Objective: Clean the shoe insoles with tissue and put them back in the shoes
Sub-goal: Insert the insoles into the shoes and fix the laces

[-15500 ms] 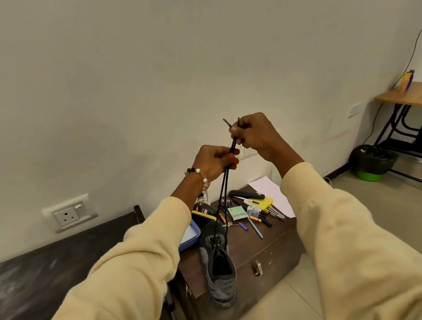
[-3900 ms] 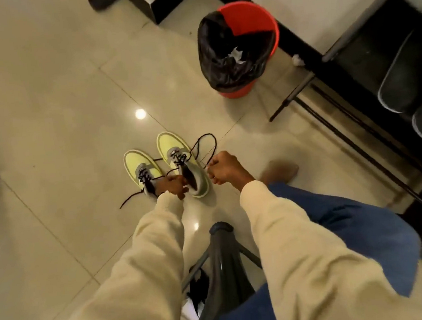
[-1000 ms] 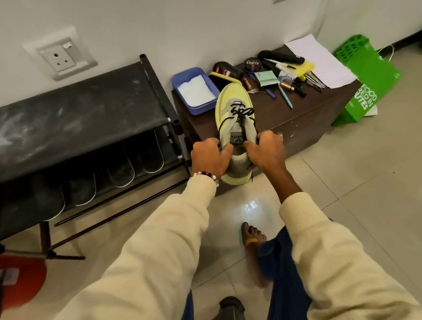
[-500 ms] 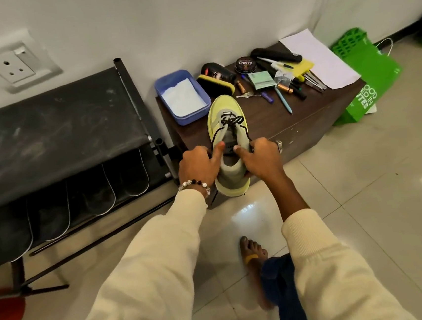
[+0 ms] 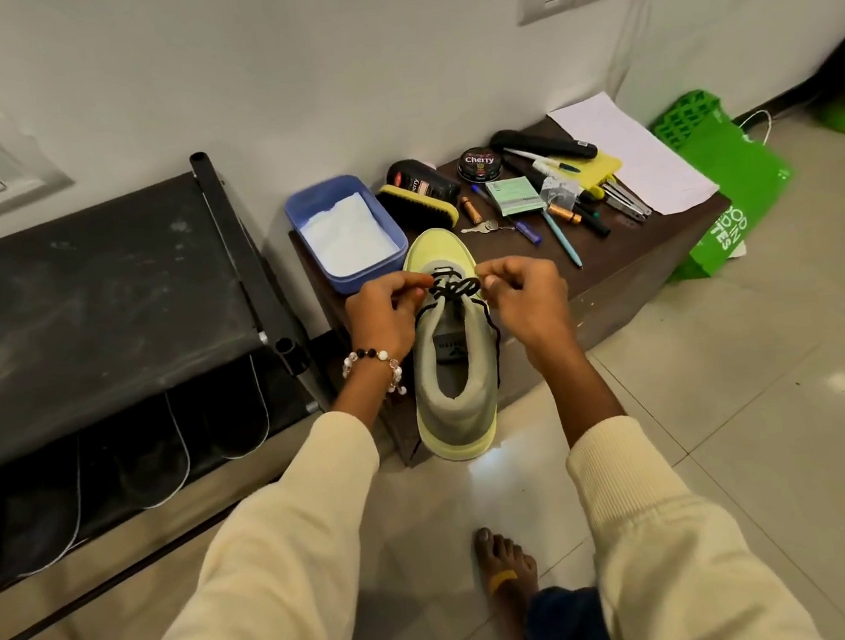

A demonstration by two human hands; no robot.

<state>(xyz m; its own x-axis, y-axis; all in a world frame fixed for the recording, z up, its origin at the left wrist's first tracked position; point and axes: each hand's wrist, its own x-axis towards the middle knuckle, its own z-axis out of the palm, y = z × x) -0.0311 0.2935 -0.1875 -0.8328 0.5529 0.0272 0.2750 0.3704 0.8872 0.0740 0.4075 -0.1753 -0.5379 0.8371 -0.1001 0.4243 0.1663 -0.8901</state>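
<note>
Yellow-and-grey mesh sneaker [image 5: 453, 368] resting toe-to-wall on the dark brown wooden chest [image 5: 612, 270], heel overhanging the edge. Left hand [image 5: 383, 308] and right hand [image 5: 523, 292] each pinching the black laces [image 5: 453, 286], probably loosening them to free the insole. Folded white tissue [image 5: 347, 234] waiting just beside, in the blue plastic tub [image 5: 296, 213].

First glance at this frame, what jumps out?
The yellow-and-grey sneaker sits at the frame's centre, its heel overhanging the dark brown wooden chest. The left hand and right hand each pinch its black laces. Behind it sits a blue plastic tub of white tissue.
</note>
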